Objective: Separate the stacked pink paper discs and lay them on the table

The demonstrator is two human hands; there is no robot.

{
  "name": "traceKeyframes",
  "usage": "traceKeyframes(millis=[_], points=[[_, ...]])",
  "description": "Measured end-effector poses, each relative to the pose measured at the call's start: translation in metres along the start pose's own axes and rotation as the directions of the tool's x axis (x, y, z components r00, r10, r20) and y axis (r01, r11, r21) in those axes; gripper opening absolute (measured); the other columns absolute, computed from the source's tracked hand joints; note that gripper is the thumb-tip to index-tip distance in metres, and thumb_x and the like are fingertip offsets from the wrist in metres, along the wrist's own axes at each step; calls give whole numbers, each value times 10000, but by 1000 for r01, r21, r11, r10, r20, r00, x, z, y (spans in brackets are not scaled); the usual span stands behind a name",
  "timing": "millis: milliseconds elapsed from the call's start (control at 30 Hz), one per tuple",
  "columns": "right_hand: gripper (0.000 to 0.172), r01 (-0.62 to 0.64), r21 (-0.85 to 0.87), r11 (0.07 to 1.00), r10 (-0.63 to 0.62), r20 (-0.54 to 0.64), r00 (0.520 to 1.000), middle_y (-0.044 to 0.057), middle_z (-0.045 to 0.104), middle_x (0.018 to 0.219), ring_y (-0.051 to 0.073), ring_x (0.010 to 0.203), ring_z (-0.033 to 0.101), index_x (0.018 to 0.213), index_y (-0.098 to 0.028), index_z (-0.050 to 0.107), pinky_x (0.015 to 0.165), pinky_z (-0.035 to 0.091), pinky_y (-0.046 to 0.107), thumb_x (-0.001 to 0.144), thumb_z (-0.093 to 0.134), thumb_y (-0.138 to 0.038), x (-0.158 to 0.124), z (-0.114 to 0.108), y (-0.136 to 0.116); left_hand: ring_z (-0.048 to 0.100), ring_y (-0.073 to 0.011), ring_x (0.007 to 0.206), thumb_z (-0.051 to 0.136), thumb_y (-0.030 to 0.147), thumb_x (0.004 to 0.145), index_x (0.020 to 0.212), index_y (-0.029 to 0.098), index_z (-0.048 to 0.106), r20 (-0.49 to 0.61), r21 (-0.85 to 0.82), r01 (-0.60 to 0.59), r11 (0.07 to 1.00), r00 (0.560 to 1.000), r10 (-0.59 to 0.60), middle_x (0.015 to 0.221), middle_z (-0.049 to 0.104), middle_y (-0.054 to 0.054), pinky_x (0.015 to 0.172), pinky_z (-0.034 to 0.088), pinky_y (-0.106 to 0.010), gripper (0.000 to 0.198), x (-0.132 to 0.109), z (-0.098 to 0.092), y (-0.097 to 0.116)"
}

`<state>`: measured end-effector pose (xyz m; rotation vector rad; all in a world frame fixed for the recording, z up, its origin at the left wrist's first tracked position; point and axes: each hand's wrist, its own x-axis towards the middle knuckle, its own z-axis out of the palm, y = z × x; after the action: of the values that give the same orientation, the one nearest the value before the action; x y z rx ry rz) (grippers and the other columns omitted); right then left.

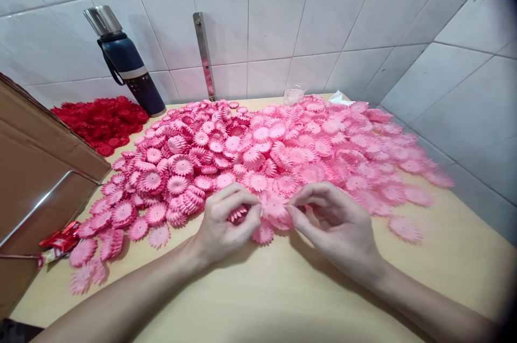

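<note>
Between my two hands is a pale pink petal disc (276, 210) with a scalloped edge, held near the front of a big heap of similar discs. My left hand (228, 219) pinches its left side between thumb and forefinger. On the right side, the thumb and forefinger of my right hand (337, 224) close on its edge. Whether it is one layer or several stacked together I cannot tell. The pink disc heap (181, 165) spreads behind both hands, with darker pink stacks to the left and paler discs to the right.
A red disc pile (105, 122) lies at the back left beside a dark blue flask (135, 68). A cardboard box (44, 170) stands at the left, with red wrappers (60, 240) near it. At the back are a clear plastic cup (294, 94) and a tiled wall (274, 14).
</note>
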<state>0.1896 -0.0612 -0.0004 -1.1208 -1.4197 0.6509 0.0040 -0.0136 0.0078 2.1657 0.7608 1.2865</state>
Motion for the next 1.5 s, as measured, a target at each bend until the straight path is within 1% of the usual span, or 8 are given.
traceKeyframes(millis=[200, 333, 467, 633, 900, 1133, 1267, 1500], points=[[141, -24, -84, 996, -2, -293, 956, 11, 643, 733, 137, 650, 649, 814, -208, 592, 585, 567, 234, 759, 707, -147, 11, -6, 3, 538, -109, 644, 585, 130, 839, 684, 142, 604, -149, -63, 296, 953, 942, -302, 670, 576, -2, 607, 426, -222, 157, 5, -5, -1], [134, -19, -68, 997, -2, -296, 955, 14, 639, 755, 145, 668, 644, 828, -210, 604, 583, 563, 248, 781, 726, -181, 13, -6, 5, 538, -110, 656, 614, 232, 861, 985, 163, 584, -99, -200, 422, 884, 889, -447, 734, 544, 13, 591, 443, -220, 145, 4, -1, 1], [132, 110, -43, 993, -115, -119, 986, 11, 637, 761, 139, 677, 621, 865, -208, 625, 599, 540, 267, 805, 695, -113, 5, -4, 3, 507, -108, 691, 680, 236, 821, 1222, 213, 425, 19, -75, 340, 937, 940, -340, 854, 495, 6, 574, 428, -218, 476, -5, 4, -1], [143, 115, 104, 988, -136, 217, 967, 15, 659, 791, 145, 712, 628, 916, -209, 634, 635, 530, 295, 842, 647, -87, -3, 0, -4, 513, -158, 851, 686, 164, 799, 1318, 207, 309, 145, 77, 38, 996, 988, -49, 1014, 475, -62, 690, 468, -275, 643, -14, 5, -4], [146, 58, 64, 996, -76, 329, 941, 33, 698, 862, 157, 755, 677, 968, -209, 626, 666, 559, 277, 842, 666, -148, -6, 6, -5, 455, -226, 1005, 676, 87, 757, 1342, 200, 266, 249, -22, -164, 986, 954, 164, 1091, 462, -108, 832, 491, -375, 723, -10, 8, -1], [74, -80, 152, 985, 25, 332, 943, 39, 707, 818, 164, 719, 692, 918, -196, 629, 657, 590, 286, 855, 636, -156, -7, 7, -8, 448, -231, 1038, 724, 117, 750, 1345, 195, 271, 256, -109, -224, 969, 935, 245, 1073, 484, -106, 822, 517, -350, 752, -10, 8, 1], [113, -37, 137, 990, 9, 201, 980, 22, 677, 796, 158, 719, 674, 893, -209, 629, 643, 574, 280, 825, 665, -127, -8, 6, -8, 480, -248, 1076, 775, 240, 743, 1317, 196, 339, 216, -45, -188, 981, 957, 193, 1128, 469, -121, 852, 523, -381, 722, -9, 4, 1], [192, 125, 81, 989, -125, 0, 992, 29, 682, 802, 164, 723, 660, 926, -207, 630, 622, 562, 296, 798, 693, -79, -4, 5, -2, 625, -189, 947, 727, 207, 811, 1060, 169, 621, -33, 170, -27, 985, 999, 33, 985, 642, -76, 827, 535, -310, 273, -2, 1, 0]])
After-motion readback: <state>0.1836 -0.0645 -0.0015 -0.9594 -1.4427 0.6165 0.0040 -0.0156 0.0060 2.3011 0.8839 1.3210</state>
